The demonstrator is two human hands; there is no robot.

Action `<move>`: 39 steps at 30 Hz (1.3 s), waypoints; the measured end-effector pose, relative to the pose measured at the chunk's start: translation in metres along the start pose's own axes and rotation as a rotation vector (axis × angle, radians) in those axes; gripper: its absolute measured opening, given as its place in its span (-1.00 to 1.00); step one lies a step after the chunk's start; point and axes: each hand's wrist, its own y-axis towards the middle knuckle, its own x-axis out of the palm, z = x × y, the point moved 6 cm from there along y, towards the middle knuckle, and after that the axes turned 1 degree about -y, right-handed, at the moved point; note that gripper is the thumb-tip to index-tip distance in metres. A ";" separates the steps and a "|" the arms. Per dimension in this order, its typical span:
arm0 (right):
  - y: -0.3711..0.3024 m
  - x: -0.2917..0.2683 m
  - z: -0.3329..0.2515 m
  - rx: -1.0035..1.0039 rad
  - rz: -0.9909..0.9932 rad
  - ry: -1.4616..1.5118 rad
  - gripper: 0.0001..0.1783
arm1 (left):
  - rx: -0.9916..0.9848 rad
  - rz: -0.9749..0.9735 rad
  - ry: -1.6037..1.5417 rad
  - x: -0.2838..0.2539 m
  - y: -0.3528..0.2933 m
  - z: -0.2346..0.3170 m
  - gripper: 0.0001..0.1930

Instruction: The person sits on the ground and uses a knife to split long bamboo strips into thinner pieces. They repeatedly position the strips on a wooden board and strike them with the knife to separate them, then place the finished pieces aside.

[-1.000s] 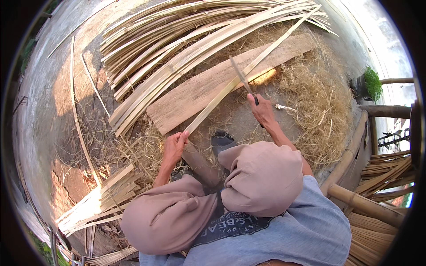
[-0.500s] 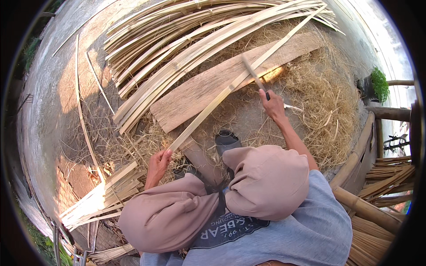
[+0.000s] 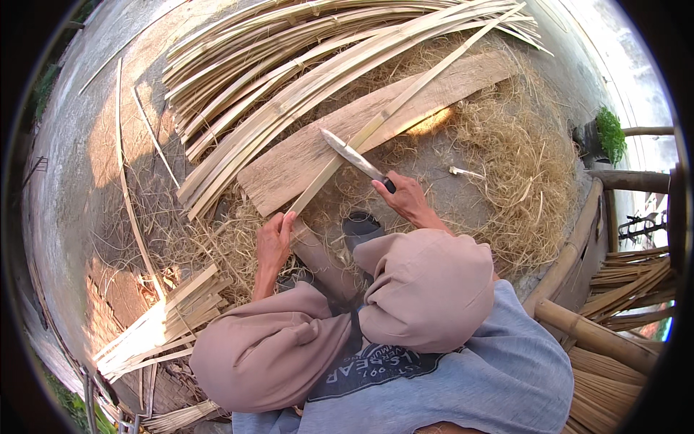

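My left hand [image 3: 274, 244] is closed on the near end of a long pale bamboo strip [image 3: 403, 97], which slants away to the upper right across a wooden board [image 3: 289, 168]. In my right hand [image 3: 405, 197] is a knife [image 3: 353, 156] with a dark handle. Its blade points to the upper left and crosses the strip over the board; I cannot tell how firmly it presses.
Beyond the board lies a large pile of bamboo strips [image 3: 246, 87]. Curly shavings [image 3: 520, 181] cover the ground to the right. More cut strips [image 3: 170, 318] lie at the lower left. Bamboo poles [image 3: 596, 336] and a potted plant [image 3: 609, 134] stand on the right.
My right hand and the knife have moved left and nearer along the strip, the blade now lying across it. My left hand has shifted slightly forward and right, still gripping the strip.
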 end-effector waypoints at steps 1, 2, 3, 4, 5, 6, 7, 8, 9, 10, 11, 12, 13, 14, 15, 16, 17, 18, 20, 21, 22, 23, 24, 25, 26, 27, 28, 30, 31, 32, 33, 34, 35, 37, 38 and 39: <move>-0.009 0.013 -0.009 0.108 -0.051 0.032 -0.39 | -0.109 -0.054 0.042 -0.006 0.003 -0.012 -0.48; -0.016 0.010 -0.019 -0.027 -0.056 -0.035 -0.39 | -0.098 -0.037 0.010 -0.003 0.003 -0.013 -0.47; -0.029 0.018 -0.031 -0.157 -0.070 -0.079 -0.38 | -0.100 -0.024 0.000 -0.007 -0.005 -0.022 -0.46; -0.041 0.016 -0.033 -0.263 -0.064 -0.134 -0.38 | -0.082 -0.035 -0.017 -0.005 -0.006 -0.026 -0.46; -0.021 0.009 -0.002 -0.098 -0.089 -0.098 -0.37 | -0.058 -0.054 0.040 -0.008 -0.006 -0.031 -0.48; -0.010 0.002 0.017 0.029 -0.093 -0.067 -0.37 | -0.078 -0.065 0.028 -0.008 -0.016 -0.029 -0.48; 0.008 -0.010 0.031 0.146 -0.071 -0.044 -0.37 | -0.072 -0.066 0.010 -0.008 -0.013 -0.019 -0.48; 0.019 -0.020 0.042 0.263 -0.049 -0.019 -0.37 | -0.065 -0.068 -0.008 -0.007 -0.009 -0.011 -0.47; 0.020 -0.004 0.024 0.284 -0.067 0.053 -0.33 | -0.110 -0.060 -0.027 -0.011 -0.008 -0.022 -0.48; 0.015 0.003 0.009 0.066 -0.051 0.006 -0.32 | -0.118 -0.069 -0.022 -0.014 -0.007 -0.026 -0.48; -0.004 0.013 -0.007 -0.152 -0.035 -0.040 -0.31 | -0.126 -0.077 -0.017 -0.016 -0.011 -0.030 -0.48; -0.020 0.018 -0.018 -0.350 -0.009 -0.090 -0.29 | -0.125 -0.105 -0.010 -0.018 -0.014 -0.034 -0.49; -0.014 0.005 -0.007 -0.333 0.016 -0.144 -0.25 | -0.142 -0.088 -0.063 -0.023 -0.026 -0.048 -0.50; 0.007 -0.020 0.030 -0.009 0.100 -0.100 -0.26 | -0.202 -0.139 -0.090 -0.029 -0.043 -0.062 -0.51; 0.033 -0.045 0.075 0.307 0.183 -0.055 -0.26 | -0.261 -0.180 -0.115 -0.036 -0.055 -0.079 -0.51; 0.045 -0.066 0.125 0.524 0.297 0.247 -0.25 | -0.298 -0.222 -0.144 -0.038 -0.056 -0.088 -0.52; 0.058 -0.077 0.125 0.533 0.302 0.238 -0.23 | -0.344 -0.268 -0.131 -0.038 -0.060 -0.098 -0.50; 0.058 -0.079 0.122 0.556 0.290 0.225 -0.22 | -0.353 -0.332 -0.111 -0.036 -0.062 -0.093 -0.49; 0.063 -0.069 0.125 0.452 0.242 0.042 -0.20 | -0.336 -0.445 -0.124 -0.027 -0.036 -0.069 -0.51; 0.065 -0.064 0.123 0.394 0.218 -0.046 -0.19 | -0.348 -0.485 -0.151 -0.025 -0.031 -0.060 -0.52; 0.063 -0.060 0.124 0.417 0.212 -0.022 -0.19 | -0.365 -0.534 -0.164 -0.021 -0.023 -0.056 -0.51; 0.064 -0.054 0.124 0.438 0.209 0.006 -0.18 | -0.380 -0.580 -0.173 -0.019 -0.014 -0.055 -0.50; 0.064 -0.050 0.124 0.462 0.208 0.034 -0.18 | -0.391 -0.629 -0.181 -0.014 -0.008 -0.053 -0.48; 0.065 -0.049 0.118 0.459 0.216 0.049 -0.18 | -0.352 -0.571 -0.256 -0.012 -0.003 -0.050 -0.48; 0.067 -0.044 0.111 0.442 0.202 0.058 -0.18 | -0.311 -0.512 -0.329 -0.008 0.000 -0.051 -0.47; 0.066 -0.046 0.113 0.437 0.203 0.058 -0.18 | -0.258 -0.471 -0.405 -0.002 0.008 -0.047 -0.47; 0.066 -0.048 0.115 0.429 0.205 0.059 -0.18 | -0.234 -0.432 -0.321 -0.002 0.012 -0.049 -0.48; 0.069 -0.050 0.116 0.406 0.206 0.064 -0.19 | -0.186 -0.352 -0.154 -0.005 0.019 -0.048 -0.50; 0.069 -0.052 0.117 0.405 0.206 0.063 -0.19 | -0.187 -0.247 -0.062 -0.010 0.019 -0.047 -0.51; 0.065 -0.055 0.118 0.409 0.206 0.060 -0.19 | -0.197 -0.202 -0.129 -0.009 0.019 -0.046 -0.49; 0.067 -0.055 0.115 0.411 0.203 0.060 -0.20 | -0.207 -0.141 -0.192 -0.015 0.018 -0.045 -0.47; 0.064 -0.053 0.118 0.429 0.197 0.062 -0.20 | -0.222 -0.094 -0.249 -0.021 0.017 -0.035 -0.44; 0.065 -0.057 0.121 0.433 0.207 0.044 -0.21 | -0.174 -0.076 -0.107 -0.031 0.020 -0.022 -0.40; 0.064 -0.054 0.107 0.454 0.180 0.118 -0.21 | -0.215 -0.230 -0.082 -0.041 0.015 -0.040 -0.42; 0.063 -0.051 0.094 0.464 0.159 0.189 -0.20 | -0.235 -0.303 -0.074 -0.046 0.010 -0.049 -0.42; 0.064 -0.050 0.098 0.454 0.175 0.171 -0.21 | -0.387 -0.340 -0.167 -0.045 0.006 -0.048 -0.46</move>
